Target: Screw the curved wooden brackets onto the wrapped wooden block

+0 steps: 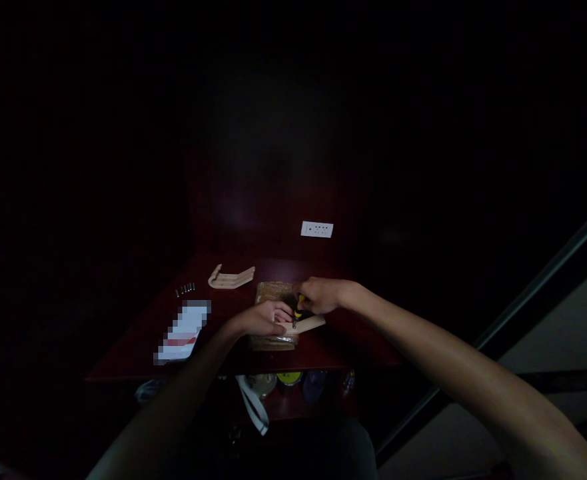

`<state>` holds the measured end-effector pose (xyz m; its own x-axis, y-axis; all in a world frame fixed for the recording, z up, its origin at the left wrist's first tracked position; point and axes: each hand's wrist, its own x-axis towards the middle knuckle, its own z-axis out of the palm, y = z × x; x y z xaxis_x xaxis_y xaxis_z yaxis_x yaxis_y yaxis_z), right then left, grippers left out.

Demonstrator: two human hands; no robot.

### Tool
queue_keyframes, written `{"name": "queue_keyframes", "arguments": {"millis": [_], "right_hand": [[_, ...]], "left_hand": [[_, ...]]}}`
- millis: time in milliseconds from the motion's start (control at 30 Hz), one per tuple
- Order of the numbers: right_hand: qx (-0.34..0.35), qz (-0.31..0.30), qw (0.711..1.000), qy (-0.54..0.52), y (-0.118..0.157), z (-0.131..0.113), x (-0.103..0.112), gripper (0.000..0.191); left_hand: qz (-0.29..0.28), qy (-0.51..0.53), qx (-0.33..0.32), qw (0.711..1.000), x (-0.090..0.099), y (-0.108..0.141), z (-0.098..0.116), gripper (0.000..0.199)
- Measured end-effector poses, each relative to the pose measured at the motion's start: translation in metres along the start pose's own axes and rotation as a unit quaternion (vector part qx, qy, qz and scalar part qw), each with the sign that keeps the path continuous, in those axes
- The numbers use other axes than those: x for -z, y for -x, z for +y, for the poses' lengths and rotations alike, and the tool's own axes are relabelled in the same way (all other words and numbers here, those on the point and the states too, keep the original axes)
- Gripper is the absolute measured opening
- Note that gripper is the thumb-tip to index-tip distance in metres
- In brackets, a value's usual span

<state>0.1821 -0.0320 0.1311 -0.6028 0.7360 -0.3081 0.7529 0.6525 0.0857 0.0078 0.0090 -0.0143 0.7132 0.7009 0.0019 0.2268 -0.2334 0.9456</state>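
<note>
Dark red tabletop (228, 305): wrapped brown slab (274, 291), bent wooden piece (230, 281), small metal parts (186, 289), perhaps screws; pale item (186, 330).

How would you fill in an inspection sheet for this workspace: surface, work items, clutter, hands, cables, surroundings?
Surface: dark red tabletop, dimly lit.
Work items: wooden strip across a film-wrapped block; bent wooden item and row of small metal pieces to the left.
Clutter: pale, pixelated item at front left; white strap below the front edge.
Hands: left hand holds the wooden strip; right hand grips a yellow-and-black tool, tip at the wooden strip.
Cables: nothing seen.
Surroundings: white socket plate behind the tabletop; much else too dark to tell.
</note>
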Motion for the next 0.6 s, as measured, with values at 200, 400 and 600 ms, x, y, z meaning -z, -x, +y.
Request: {"name": "queue_keyframes", "arguments": {"millis": [200, 400, 600], "right_hand": [[-0.021, -0.021, 0.999, 0.014, -0.003, 0.001, 0.001, 0.038], [-0.036, -0.034, 0.998, -0.041, 0.001, 0.0, 0.002, 0.035], [0.001, -0.002, 0.999, -0.037, -0.004, 0.002, 0.004, 0.026]], "left_hand": [[0.029, -0.044, -0.082, 0.995, 0.001, 0.014, -0.004, 0.042], [0.108, -0.102, -0.102, 0.984, -0.007, 0.027, -0.007, 0.066], [0.144, -0.113, -0.101, 0.978, -0.014, 0.03, -0.004, 0.056]]}}
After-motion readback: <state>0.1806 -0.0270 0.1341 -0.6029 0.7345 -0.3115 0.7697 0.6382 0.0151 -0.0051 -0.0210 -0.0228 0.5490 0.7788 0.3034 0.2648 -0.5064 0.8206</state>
